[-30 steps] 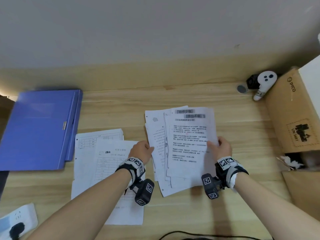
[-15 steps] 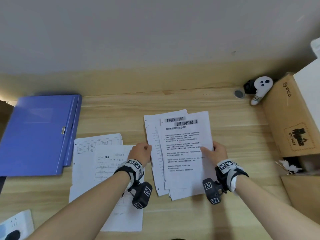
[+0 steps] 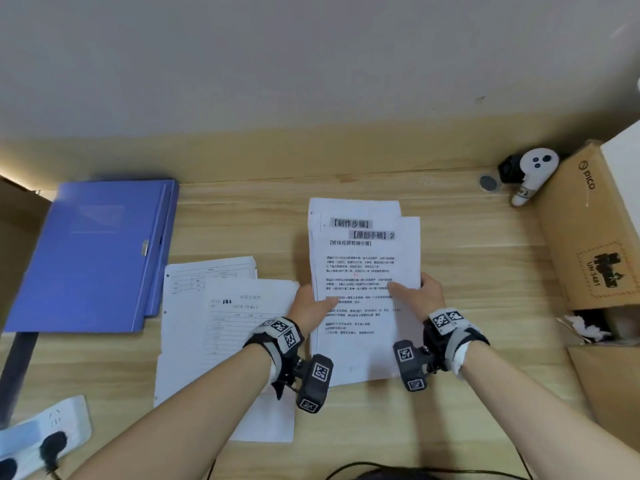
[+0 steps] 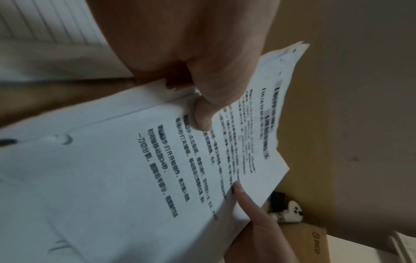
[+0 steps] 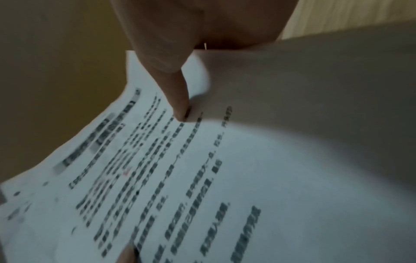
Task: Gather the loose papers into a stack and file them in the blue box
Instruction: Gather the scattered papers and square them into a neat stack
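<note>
A stack of printed papers [image 3: 360, 271] is held upright-tilted over the desk's middle. My left hand [image 3: 313, 304] grips its left edge, thumb on the top sheet, as the left wrist view shows [image 4: 202, 113]. My right hand [image 3: 417, 294] pinches its right edge, its thumb pressing the page in the right wrist view [image 5: 178, 99]. More loose papers [image 3: 221, 317] lie flat on the desk to the left, partly under my left forearm. The blue box [image 3: 93, 251], a shut file case, lies flat at the far left.
A cardboard box [image 3: 588, 230] stands at the right edge, with a white controller [image 3: 531, 171] and a small round disc [image 3: 489, 183] beside it. A white power strip [image 3: 38, 434] lies at the front left. A black cable [image 3: 415, 469] runs along the front edge.
The fanned sheets have been squared into a neater stack and lifted up and forward between both hands. The hands have moved closer together on its side edges.
</note>
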### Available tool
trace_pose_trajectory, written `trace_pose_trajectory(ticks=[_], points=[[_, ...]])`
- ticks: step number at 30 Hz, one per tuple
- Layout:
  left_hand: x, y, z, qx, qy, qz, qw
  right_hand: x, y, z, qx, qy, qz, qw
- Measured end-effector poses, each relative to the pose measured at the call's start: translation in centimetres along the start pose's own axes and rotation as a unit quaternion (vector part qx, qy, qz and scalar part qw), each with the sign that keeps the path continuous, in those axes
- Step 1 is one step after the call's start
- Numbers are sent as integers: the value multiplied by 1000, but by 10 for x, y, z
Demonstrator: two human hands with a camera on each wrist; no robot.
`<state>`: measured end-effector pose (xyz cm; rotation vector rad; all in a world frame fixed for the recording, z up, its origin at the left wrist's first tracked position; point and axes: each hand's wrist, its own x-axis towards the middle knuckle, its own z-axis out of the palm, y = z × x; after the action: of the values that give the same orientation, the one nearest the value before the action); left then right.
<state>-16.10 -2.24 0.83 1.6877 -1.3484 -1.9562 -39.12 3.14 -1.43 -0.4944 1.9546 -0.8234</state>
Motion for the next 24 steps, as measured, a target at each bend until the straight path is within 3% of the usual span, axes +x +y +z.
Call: trace_pose_trajectory(ticks=[5, 8, 12, 17, 20, 24], points=[[-25, 50, -31, 15, -19, 91, 996, -30, -60, -14, 111, -45, -79, 990], [-35, 84, -48, 12, -9, 143, 990, -58, -99, -24, 190, -72, -152, 967], [-56, 104, -60, -25, -36, 189, 981, -88, -111, -37, 246, -102, -233, 935], [-57, 76, -58, -14, -81, 175, 981, -98, -81, -32, 173, -101, -198, 960], [-57, 71, -47, -23, -52, 188, 981, -96, -75, -23, 181, -82, -161, 967], [-61, 83, -39, -54, -13, 207, 977, -99, -89, -25, 194, -86, -197, 957]])
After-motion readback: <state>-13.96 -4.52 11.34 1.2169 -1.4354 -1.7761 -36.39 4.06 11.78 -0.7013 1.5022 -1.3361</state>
